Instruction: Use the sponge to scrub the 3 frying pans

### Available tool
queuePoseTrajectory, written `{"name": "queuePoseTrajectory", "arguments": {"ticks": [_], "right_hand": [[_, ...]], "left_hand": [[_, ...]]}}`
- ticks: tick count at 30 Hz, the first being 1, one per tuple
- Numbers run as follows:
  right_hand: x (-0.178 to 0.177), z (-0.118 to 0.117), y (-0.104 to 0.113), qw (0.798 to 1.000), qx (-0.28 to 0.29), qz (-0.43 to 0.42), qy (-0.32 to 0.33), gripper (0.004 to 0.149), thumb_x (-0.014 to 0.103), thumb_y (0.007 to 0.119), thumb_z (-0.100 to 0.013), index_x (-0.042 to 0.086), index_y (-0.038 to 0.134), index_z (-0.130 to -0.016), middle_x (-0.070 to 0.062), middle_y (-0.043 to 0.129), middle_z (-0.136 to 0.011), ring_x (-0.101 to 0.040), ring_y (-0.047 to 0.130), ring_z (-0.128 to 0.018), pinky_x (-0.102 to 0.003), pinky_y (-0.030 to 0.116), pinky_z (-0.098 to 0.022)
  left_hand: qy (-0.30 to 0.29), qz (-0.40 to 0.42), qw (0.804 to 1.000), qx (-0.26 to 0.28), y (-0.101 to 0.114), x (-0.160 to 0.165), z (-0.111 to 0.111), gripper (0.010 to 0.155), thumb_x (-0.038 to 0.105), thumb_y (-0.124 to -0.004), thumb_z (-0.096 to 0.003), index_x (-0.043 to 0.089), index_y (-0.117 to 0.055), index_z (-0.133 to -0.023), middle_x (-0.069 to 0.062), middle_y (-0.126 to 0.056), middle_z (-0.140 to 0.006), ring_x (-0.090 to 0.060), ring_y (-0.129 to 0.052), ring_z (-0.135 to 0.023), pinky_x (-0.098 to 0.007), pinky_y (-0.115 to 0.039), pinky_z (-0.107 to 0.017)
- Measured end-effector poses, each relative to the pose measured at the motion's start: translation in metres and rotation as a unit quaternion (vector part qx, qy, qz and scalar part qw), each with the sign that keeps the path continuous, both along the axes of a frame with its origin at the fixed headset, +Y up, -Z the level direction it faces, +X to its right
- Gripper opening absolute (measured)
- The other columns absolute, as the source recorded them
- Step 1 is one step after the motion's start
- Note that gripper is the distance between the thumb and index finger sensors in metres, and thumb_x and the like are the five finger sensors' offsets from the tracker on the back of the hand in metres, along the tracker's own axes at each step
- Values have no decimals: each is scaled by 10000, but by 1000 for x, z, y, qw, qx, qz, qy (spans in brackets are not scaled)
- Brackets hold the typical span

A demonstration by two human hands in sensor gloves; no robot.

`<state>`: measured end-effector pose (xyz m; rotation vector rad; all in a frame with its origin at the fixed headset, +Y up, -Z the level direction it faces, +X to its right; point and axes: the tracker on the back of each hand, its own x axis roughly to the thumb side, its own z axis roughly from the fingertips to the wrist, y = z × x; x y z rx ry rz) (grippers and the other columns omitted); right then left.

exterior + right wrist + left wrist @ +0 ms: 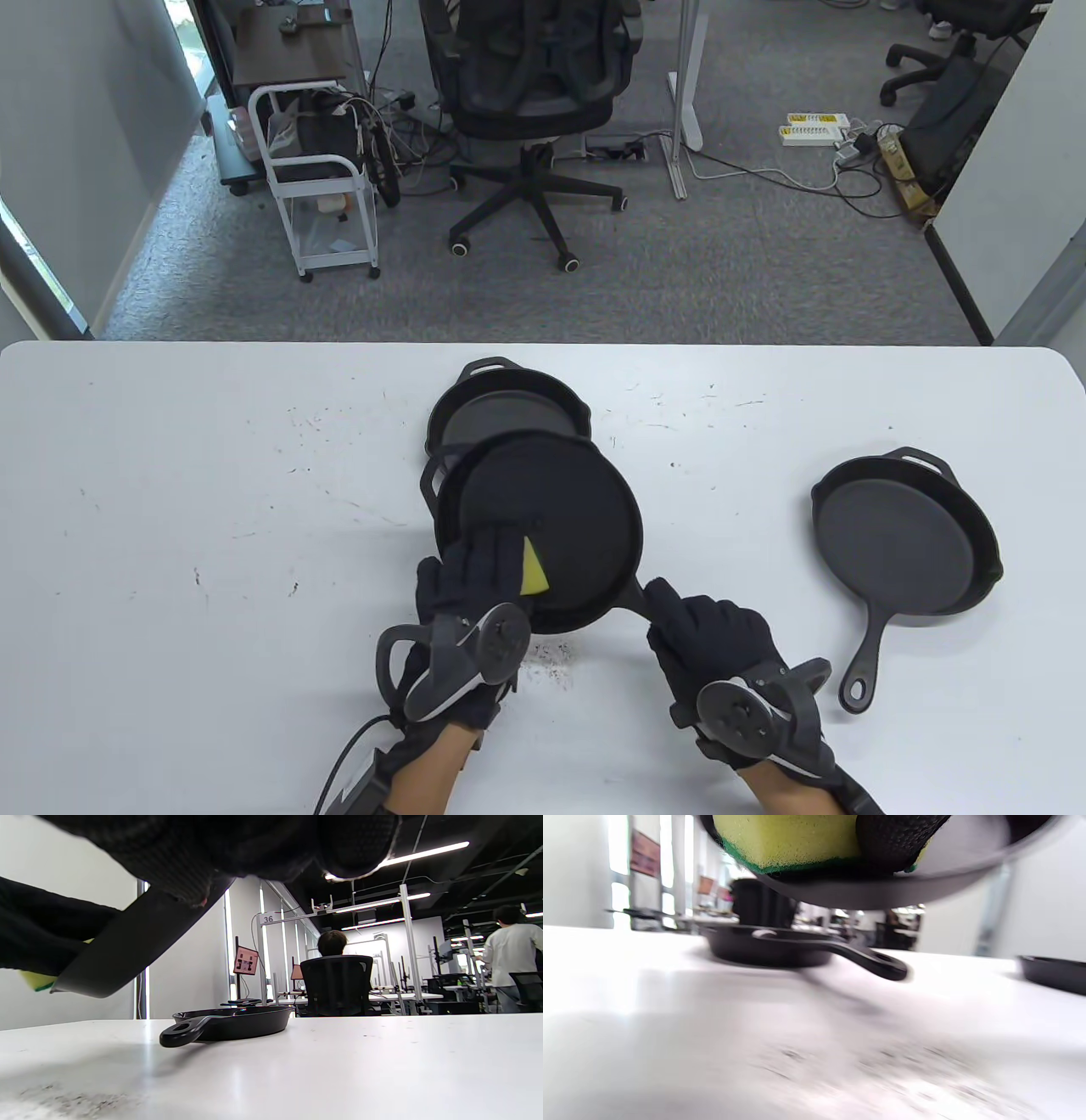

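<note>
Three black cast-iron frying pans show in the table view. My right hand (704, 637) grips the handle of the middle pan (560, 518) and holds it tilted above the table. My left hand (471, 577) holds a yellow-green sponge (534, 573) against that pan's near inner face. The left wrist view shows the sponge (789, 840) close up, with a gloved finger (895, 836) curled over it. A second pan (509, 407) lies just behind, partly hidden. The third pan (904, 543) lies to the right, handle toward me.
Dark crumbs (551, 654) speckle the white table (212, 509) under the held pan. An office chair (534, 110) and a white cart (318, 170) stand on the floor beyond the far edge. The right wrist view shows people at desks far off.
</note>
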<state>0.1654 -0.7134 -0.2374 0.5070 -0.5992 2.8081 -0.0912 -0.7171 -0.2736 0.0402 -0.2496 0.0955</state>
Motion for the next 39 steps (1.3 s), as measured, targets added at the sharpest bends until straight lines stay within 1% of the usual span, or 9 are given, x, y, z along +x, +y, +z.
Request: {"name": "queuePoseTrajectory", "arguments": {"ticks": [4,7,12,16,21,26,31,34,39], "right_hand": [[-9,2,-2,999,2,26,31,529,392,959,-454,266,808,-945,30,952,-624,-158,933,-293,-459,830,-414],[-20,7,-3,996,20,55,69,548,411,951,-435,275,806,-946,30,951,-630,-165,935,-304,-465,824,-427],[-32,14,-6,987,50,107,107,550,416,949,-433,290,800,-947,32,949,-638,-172,935,-315,-469,818,-442],[-29,13,-4,988,52,105,100,548,416,951,-432,294,802,-945,32,950,-642,-174,936,-318,-472,816,-445],[-11,4,-2,996,46,50,49,576,407,961,-431,316,768,-966,34,944,-690,-180,941,-338,-473,812,-456],[8,-7,-1,999,25,32,-21,567,403,956,-431,320,775,-963,36,926,-786,-184,957,-374,-482,814,-473],[45,-18,4,996,25,-4,-88,561,391,950,-437,312,771,-963,-7,820,-882,-168,968,-362,-471,834,-460],[69,-24,3,992,-5,-87,-94,550,373,944,-439,258,794,-955,-38,858,-838,-185,1006,-393,-486,853,-467],[95,-35,-10,956,-108,-266,-55,528,359,909,-454,172,821,-940,-89,931,-766,-224,1080,-429,-519,879,-470]], "left_hand": [[-61,-19,996,69,6,20,10,754,483,-717,-648,301,-337,-1274,-55,-408,-1326,-376,-464,-1192,-662,-396,-848],[-54,-4,994,90,12,17,14,760,482,-717,-650,309,-320,-1274,-22,-375,-1333,-382,-426,-1204,-671,-376,-847],[18,-18,991,130,24,-9,10,769,475,-718,-651,287,-312,-1276,-62,-370,-1329,-411,-411,-1195,-683,-356,-837],[88,-29,988,123,20,-35,1,770,464,-726,-652,269,-315,-1274,-77,-401,-1320,-406,-452,-1180,-685,-362,-832],[80,-22,995,61,9,-40,-10,768,473,-745,-642,274,-355,-1272,-66,-456,-1305,-344,-501,-1167,-676,-376,-834],[52,-40,996,66,7,-24,-6,761,474,-744,-643,267,-370,-1272,-64,-489,-1300,-367,-534,-1153,-672,-390,-837],[51,19,995,78,13,-33,-3,761,481,-737,-645,258,-368,-1272,-68,-496,-1298,-375,-541,-1152,-674,-396,-835],[59,23,995,81,14,-37,-3,759,480,-736,-646,255,-369,-1271,-70,-495,-1297,-380,-543,-1150,-677,-397,-833],[44,24,997,63,7,-30,-4,761,480,-737,-645,252,-368,-1271,-70,-497,-1297,-382,-542,-1151,-677,-398,-833]]}}
